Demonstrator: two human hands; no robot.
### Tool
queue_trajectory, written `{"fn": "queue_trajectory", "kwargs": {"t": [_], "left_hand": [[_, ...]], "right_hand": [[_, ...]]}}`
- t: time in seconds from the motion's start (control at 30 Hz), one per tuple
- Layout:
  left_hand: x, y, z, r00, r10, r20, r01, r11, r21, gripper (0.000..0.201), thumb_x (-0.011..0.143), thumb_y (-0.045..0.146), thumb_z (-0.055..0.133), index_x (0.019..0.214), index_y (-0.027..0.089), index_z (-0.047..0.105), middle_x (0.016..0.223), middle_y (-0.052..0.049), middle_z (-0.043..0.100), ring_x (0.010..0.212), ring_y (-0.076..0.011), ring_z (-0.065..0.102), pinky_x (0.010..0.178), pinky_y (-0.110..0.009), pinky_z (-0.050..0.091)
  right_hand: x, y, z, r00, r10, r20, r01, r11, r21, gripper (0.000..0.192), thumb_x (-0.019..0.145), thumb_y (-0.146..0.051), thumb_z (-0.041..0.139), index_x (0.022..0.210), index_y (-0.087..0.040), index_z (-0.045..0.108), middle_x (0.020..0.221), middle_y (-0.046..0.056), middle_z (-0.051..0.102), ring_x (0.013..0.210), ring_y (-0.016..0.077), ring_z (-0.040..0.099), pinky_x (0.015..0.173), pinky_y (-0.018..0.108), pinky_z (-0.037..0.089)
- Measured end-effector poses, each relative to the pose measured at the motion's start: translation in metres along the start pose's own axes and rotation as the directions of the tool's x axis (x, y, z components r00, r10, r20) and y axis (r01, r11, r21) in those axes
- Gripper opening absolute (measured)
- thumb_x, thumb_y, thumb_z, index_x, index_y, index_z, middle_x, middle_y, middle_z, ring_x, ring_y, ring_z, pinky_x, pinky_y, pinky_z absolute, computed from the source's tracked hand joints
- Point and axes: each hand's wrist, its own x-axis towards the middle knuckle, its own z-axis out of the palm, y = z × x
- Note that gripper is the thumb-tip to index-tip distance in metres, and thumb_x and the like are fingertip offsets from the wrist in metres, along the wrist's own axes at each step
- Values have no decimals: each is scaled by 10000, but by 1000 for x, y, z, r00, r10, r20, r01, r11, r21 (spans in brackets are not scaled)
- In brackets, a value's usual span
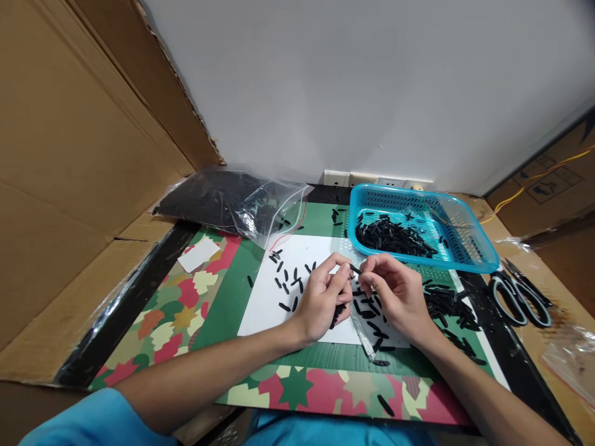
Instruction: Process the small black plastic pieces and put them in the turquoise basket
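Black plastic is what I'm handling: my left hand (320, 300) and right hand (395, 291) meet at frame centre, fingertips pinched narrow on one small black piece (356, 269), held just above the white sheet (264, 310), where the dark parts show up plainly. More loose pieces (290, 285) lie scattered left of my hands. The blue basket (469, 260), upper right, holds a heap within reach. Scissors (520, 297) crowd the right edge; the plastic bag (232, 204) lies upper left. Open mat lies lower left.
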Motion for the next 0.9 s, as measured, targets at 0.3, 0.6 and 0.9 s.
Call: {"fn": "queue_trajectory", "kwargs": {"t": [0.3, 0.6, 0.9], "left_hand": [[3, 2, 0, 999, 16, -48, -17, 1000, -13, 319, 1029, 541, 587, 965, 247, 484, 556, 135, 341, 327, -42, 315, 325, -129, 338], [3, 1, 1, 999, 18, -36, -18, 1000, -6, 315, 1029, 535, 595, 971, 241, 499, 551, 134, 347, 326, -39, 329, 329, -122, 329], [2, 2, 0, 999, 13, -30, -13, 1000, 6, 323, 1024, 541, 601, 960, 241, 499, 559, 135, 338, 331, -37, 314, 333, -130, 338]], "right_hand": [[4, 3, -8, 989, -54, -137, 40, 994, -101, 82, 993, -297, 721, 995, -218, 743, 791, 1, 703, 604, 120, 592, 544, 245, 475], [4, 3, -5, 993, -92, -80, 77, 982, -170, 23, 952, -259, 769, 958, -237, 764, 850, 6, 754, 694, 140, 670, 620, 258, 540], [2, 2, -5, 994, -86, -65, 68, 970, -234, 42, 971, -254, 744, 938, -237, 764, 876, 5, 752, 681, 135, 636, 634, 266, 517]]}}
